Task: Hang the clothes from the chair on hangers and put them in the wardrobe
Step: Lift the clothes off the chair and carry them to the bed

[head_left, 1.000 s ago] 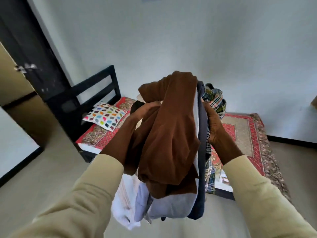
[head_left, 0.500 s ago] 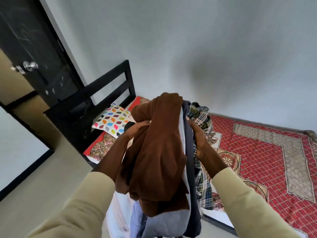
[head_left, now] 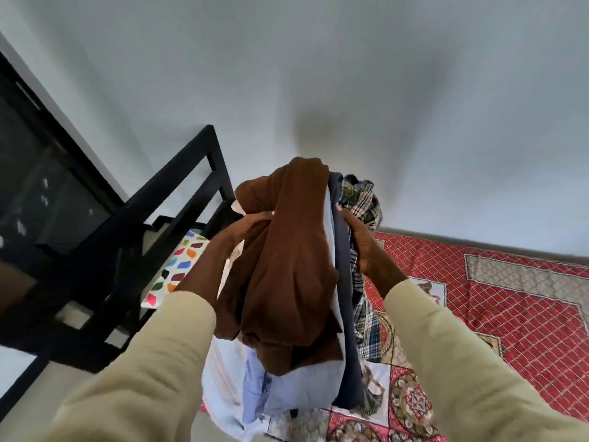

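Observation:
I hold a bundle of clothes in front of me with both hands, over the near edge of the bed. A brown garment (head_left: 293,263) lies on top, with a light blue one (head_left: 302,387), a dark navy one (head_left: 345,301), a white striped one (head_left: 220,378) and a plaid shirt (head_left: 361,199) under and beside it. My left hand (head_left: 236,231) grips the bundle's left side. My right hand (head_left: 360,240) grips the right side, fingers among the plaid and navy cloth. No hanger, chair or wardrobe is in view.
A bed with a red patterned cover (head_left: 497,301) fills the right and lower part of the view. Its black metal headboard (head_left: 178,173) stands at the left, with a colourful spotted pillow (head_left: 178,269) beside it. A dark door (head_left: 41,173) is at far left, a pale wall behind.
I have come closer to the bed, which now lies under the bundle. The headboard and pillow have shifted nearer. My grip on the clothes is the same.

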